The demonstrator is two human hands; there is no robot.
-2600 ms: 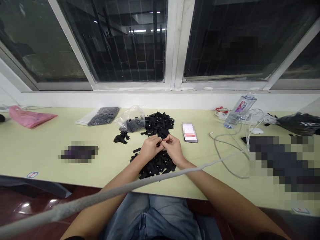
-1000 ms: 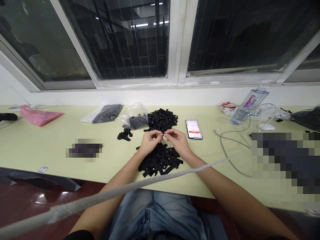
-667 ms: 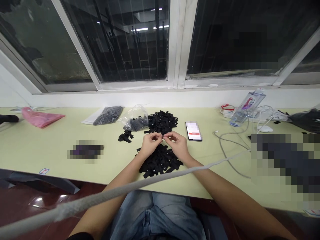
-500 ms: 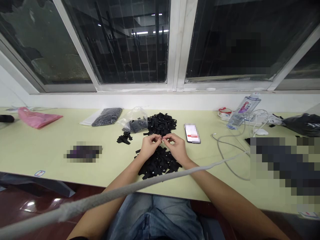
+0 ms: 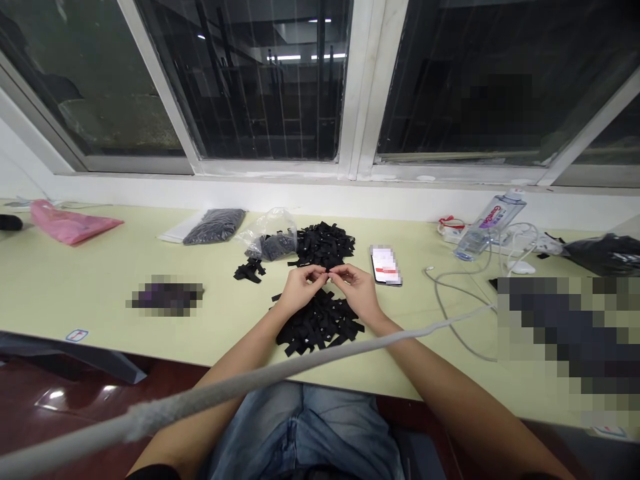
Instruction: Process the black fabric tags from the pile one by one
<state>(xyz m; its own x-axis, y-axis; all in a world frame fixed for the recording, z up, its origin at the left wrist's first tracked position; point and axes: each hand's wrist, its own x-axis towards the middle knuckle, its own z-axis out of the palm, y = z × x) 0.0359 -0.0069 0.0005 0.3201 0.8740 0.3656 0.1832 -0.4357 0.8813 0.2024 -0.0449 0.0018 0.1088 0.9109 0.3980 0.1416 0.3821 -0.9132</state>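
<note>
My left hand point(image 5: 302, 287) and my right hand point(image 5: 353, 287) meet at the fingertips, both pinched on something small and dark that is mostly hidden. Beneath and in front of them lies a near pile of black fabric pieces point(image 5: 320, 323), some showing small light marks. Behind the hands is a far pile of similar black pieces point(image 5: 325, 243). A small cluster of black pieces point(image 5: 249, 270) lies to the left, next to an open clear plastic bag point(image 5: 275, 243) with dark contents.
A phone point(image 5: 385, 265) lies right of the hands. Farther right are a bottle point(image 5: 490, 223), white cables and a black bag point(image 5: 605, 253). At left are a filled bag point(image 5: 214, 227) and pink plastic point(image 5: 70, 222). A grey cord point(image 5: 300, 360) crosses the view over both forearms.
The camera view has shifted slightly. My hands remain together at the fingertips, with the fingers slightly rearranged around the small item.
</note>
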